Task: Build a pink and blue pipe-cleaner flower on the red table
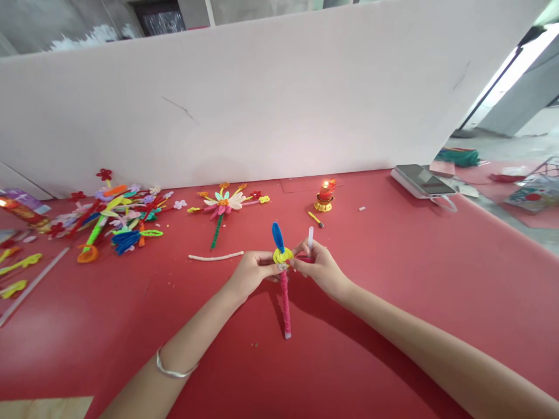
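Both my hands meet over a pipe-cleaner flower (283, 273) with a pink stem, a yellow coiled middle and one blue petal sticking up. My left hand (251, 272) is closed, pinching the flower just under the yellow coil. My right hand (318, 266) is closed too, its fingertips on the yellow coil, and a short white stick (310, 237) rises from its grip. The stem's lower end rests on the red table (393, 279). A silver bangle sits on my left wrist.
A lit red candle in a gold holder (325, 196) stands behind my hands, a small yellow lighter (315, 219) near it. A finished flower (222, 205), a white pipe cleaner (215, 256) and a heap of coloured pipe-cleaner pieces (111, 218) lie left. A phone on a white box (423, 180) sits far right.
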`<state>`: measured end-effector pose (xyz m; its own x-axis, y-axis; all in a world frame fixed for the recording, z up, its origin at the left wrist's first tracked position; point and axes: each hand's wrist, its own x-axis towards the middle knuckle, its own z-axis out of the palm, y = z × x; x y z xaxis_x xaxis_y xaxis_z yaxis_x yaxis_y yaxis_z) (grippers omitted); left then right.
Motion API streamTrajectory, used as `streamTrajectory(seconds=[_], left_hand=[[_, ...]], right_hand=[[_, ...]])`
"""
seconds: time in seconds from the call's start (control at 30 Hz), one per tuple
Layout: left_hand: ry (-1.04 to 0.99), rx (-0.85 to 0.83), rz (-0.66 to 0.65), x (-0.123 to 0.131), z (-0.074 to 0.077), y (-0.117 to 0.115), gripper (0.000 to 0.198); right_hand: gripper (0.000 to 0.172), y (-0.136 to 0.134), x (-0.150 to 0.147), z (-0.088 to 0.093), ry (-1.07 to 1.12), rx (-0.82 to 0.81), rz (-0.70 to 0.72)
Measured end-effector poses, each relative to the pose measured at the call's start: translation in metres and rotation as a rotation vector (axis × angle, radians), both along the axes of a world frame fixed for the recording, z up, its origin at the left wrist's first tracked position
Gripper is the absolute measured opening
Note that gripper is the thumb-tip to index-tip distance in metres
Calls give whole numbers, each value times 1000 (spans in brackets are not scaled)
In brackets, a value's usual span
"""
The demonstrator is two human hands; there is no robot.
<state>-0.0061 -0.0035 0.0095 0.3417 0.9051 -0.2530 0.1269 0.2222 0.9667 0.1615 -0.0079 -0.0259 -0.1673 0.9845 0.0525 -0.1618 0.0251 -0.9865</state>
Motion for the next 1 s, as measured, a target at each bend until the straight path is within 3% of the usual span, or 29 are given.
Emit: streamTrajectory(seconds=[1.0], left_hand=[[-2,-2,-16,-1,-4,3,19]], right_hand=[[44,1,-1,-1,21,-21,17]])
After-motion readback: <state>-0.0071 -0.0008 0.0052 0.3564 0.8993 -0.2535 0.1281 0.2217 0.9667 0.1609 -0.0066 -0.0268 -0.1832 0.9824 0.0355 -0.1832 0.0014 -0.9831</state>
